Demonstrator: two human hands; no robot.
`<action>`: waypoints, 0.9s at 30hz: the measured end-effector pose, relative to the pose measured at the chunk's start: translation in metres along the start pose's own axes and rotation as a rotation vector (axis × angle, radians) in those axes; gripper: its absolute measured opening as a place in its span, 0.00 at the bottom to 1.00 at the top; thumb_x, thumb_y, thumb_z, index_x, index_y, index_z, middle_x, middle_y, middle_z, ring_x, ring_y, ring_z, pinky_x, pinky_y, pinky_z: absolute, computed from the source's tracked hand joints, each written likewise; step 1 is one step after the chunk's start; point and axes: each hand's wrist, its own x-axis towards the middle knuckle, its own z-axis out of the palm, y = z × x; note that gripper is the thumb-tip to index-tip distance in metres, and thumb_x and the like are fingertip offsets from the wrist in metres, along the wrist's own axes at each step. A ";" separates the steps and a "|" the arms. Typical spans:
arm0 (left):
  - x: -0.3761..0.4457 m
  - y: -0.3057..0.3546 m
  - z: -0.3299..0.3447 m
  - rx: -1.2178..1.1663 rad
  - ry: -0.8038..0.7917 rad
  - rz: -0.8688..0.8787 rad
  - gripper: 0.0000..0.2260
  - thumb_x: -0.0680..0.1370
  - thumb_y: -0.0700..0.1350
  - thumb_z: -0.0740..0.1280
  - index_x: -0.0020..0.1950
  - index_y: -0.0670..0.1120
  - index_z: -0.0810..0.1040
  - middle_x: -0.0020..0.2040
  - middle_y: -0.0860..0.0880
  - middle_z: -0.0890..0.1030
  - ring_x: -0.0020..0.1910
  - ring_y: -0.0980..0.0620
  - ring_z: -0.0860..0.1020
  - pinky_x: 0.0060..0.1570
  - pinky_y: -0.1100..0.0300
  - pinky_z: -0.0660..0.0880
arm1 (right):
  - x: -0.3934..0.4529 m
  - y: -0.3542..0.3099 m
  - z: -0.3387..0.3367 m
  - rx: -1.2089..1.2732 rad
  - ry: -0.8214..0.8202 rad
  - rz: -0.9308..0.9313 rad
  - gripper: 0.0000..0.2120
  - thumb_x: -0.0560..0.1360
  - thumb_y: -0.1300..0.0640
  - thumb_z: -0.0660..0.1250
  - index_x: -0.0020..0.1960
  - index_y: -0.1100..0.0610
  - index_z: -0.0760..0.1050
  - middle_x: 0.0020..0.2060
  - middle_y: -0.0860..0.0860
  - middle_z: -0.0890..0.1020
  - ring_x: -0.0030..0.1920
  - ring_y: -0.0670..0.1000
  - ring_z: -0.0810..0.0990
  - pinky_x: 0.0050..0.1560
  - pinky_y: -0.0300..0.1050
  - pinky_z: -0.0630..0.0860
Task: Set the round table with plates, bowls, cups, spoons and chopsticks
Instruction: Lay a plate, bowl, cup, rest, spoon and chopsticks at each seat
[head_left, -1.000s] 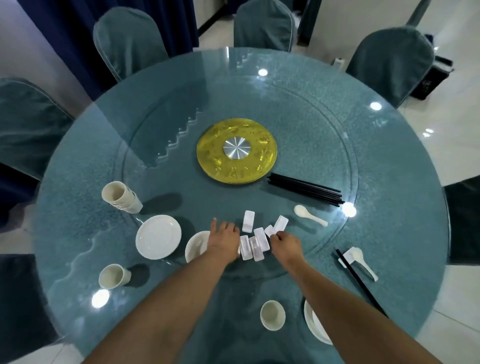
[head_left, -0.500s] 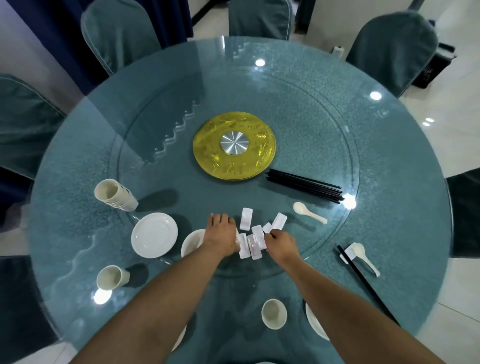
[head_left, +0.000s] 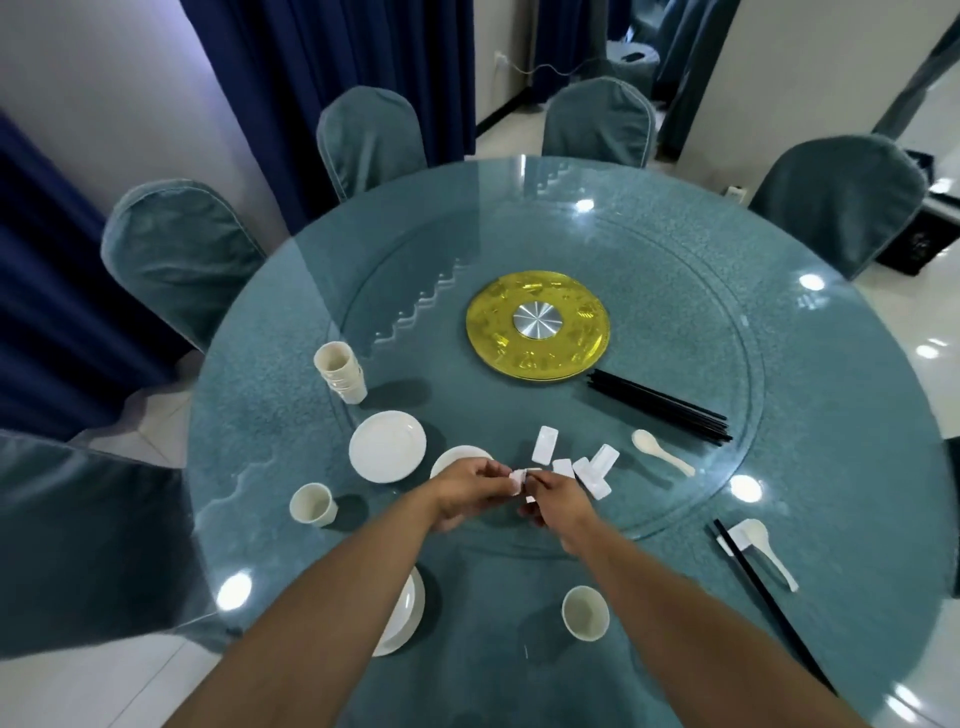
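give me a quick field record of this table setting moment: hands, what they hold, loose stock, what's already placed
left hand: pinching white rests
right hand: pinching the same white rests
loose rests: just beyond the hands
stock: cup stack, plate, black chopsticks, spoon
placed at right: rest, spoon and chopsticks
near edge: cup

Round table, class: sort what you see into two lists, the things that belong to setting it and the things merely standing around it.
Belong to the job: stacked cups, plate, black chopsticks, spoon, white rests, single cup, both hands, left hand and right hand, gripping a rest.

Just standing about: chairs, blue curtains, black crate.
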 end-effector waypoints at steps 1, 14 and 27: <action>-0.008 -0.006 -0.004 -0.085 -0.003 -0.004 0.07 0.77 0.36 0.70 0.54 0.38 0.78 0.52 0.41 0.82 0.53 0.49 0.81 0.61 0.58 0.77 | -0.005 0.004 0.004 0.013 0.007 -0.006 0.10 0.81 0.60 0.59 0.53 0.56 0.80 0.42 0.54 0.81 0.32 0.50 0.78 0.27 0.39 0.70; -0.048 -0.102 -0.028 -0.095 0.456 -0.082 0.08 0.78 0.34 0.67 0.56 0.32 0.80 0.44 0.39 0.83 0.37 0.47 0.83 0.39 0.61 0.81 | -0.044 0.064 0.051 -0.096 0.094 0.099 0.07 0.77 0.62 0.65 0.43 0.57 0.80 0.33 0.56 0.81 0.28 0.51 0.74 0.29 0.43 0.72; -0.036 -0.164 -0.010 0.538 0.546 -0.268 0.11 0.76 0.44 0.65 0.49 0.43 0.86 0.48 0.43 0.85 0.49 0.44 0.82 0.47 0.58 0.76 | -0.043 0.126 0.072 -0.484 0.076 0.235 0.11 0.77 0.57 0.62 0.50 0.60 0.81 0.39 0.58 0.80 0.43 0.57 0.80 0.49 0.47 0.77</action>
